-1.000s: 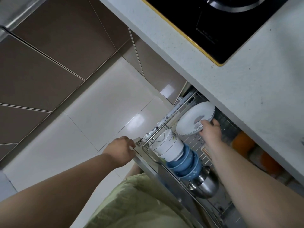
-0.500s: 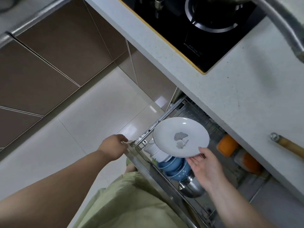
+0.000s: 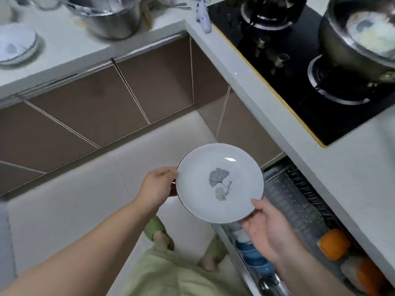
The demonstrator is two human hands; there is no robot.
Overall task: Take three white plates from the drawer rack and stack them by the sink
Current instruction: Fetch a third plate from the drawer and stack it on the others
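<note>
A white plate with a grey leaf print is held flat in the air above the floor, in front of the open drawer rack. My left hand grips its left rim. My right hand holds its lower right rim from below. A stack of white plates sits on the far counter at the top left, blurred. The sink itself is not in view.
The wire drawer rack holds stacked blue bowls, a steel bowl and orange containers. A black gas hob with a pot is on the right counter. A large steel pot stands on the far counter.
The plate has come up out of the rack and moved left. My left hand left the drawer front and took the plate's left rim. The view swung up toward the far counter.
</note>
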